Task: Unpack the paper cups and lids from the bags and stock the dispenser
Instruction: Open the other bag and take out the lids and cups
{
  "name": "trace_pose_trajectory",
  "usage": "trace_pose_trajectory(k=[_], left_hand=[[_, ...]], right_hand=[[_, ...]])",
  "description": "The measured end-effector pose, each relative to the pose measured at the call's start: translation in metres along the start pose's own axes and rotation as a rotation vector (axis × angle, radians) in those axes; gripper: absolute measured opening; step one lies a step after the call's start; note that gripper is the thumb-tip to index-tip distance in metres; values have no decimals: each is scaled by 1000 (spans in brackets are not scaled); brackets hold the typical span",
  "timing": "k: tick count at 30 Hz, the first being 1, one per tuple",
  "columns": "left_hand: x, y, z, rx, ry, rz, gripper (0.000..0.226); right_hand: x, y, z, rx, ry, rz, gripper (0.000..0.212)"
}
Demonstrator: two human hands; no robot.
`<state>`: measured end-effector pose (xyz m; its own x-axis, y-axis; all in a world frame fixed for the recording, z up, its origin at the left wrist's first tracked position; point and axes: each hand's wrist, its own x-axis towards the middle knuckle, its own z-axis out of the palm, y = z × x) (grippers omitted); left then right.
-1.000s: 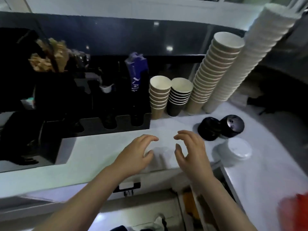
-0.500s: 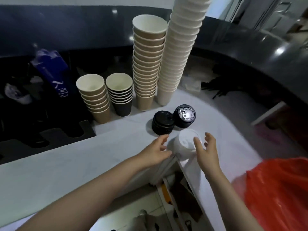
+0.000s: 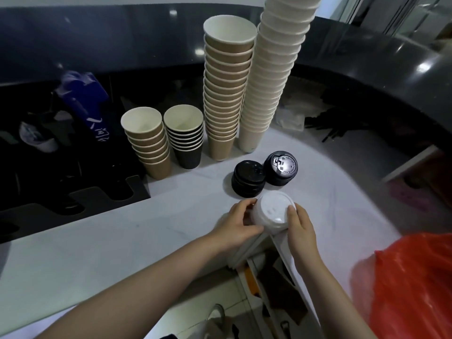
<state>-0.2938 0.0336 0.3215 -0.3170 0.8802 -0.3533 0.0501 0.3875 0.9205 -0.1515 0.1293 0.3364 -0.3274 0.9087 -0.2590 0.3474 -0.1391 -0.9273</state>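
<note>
Since both hands, left hand and right hand, clasp the white lid stack at centre frame on the bench, it looks light, slick and crushable, best held by its sides.

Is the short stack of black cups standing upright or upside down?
Upright. The black cups stand on the counter with their open mouth facing up, pale inside showing.

- Left grip and right grip clasp a white lid stack at the near edge of the table.
- Two black lid stacks sit just beyond.
- Cup stacks stand far.
- Red bag lies near right.
</note>
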Motion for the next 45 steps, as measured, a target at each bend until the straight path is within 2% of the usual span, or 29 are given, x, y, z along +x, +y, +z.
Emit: trace_pose_trajectory(k=[5, 9, 12, 17, 20, 23, 29, 32, 34, 37, 40, 42, 45], left_hand=[[-34, -6, -31, 152, 109, 117, 75], [-75, -10, -70, 279, 249, 254, 80], [-114, -10, -105, 309, 298, 228, 85], [-185, -25, -170, 390, 355, 221, 95], [-230, -40, -205, 414, 441, 217, 98], [-274, -55, -239, 414, 548, 233, 96], [-361, -83, -303, 447, 767, 263, 95], [-406, -98, -332, 447, 859, 274, 92], [-431, -108, -348, 432, 927, 272, 89], [-467, -118, -367, 411, 1065, 272, 80], [-497, -134, -385, 401, 1168, 268, 69], [-510, -154, -396, 366, 1217, 237, 75], [-524, -184, -408, 284, 1274, 98, 92]], right_hand=[[-26, -9, 28, 98, -76, 45, 26], [-55, -24, 68, 213, -184, 142, 28], [-80, -40, 103, 223, -295, 144, 35], [-135, -69, 164, 67, -464, -42, 51], [-175, -86, 204, -5, -592, -167, 34], [-213, -103, 246, -48, -647, -250, 31], [-284, -133, 318, -183, -870, -439, 55], [-320, -146, 359, -242, -965, -480, 86], [-342, -152, 389, -266, -977, -544, 98], [-373, -157, 434, -319, -981, -658, 97], [-402, -161, 473, -362, -1063, -707, 84], [-417, -160, 499, -379, -1101, -739, 82], [-434, -156, 536, -449, -1135, -764, 83]])
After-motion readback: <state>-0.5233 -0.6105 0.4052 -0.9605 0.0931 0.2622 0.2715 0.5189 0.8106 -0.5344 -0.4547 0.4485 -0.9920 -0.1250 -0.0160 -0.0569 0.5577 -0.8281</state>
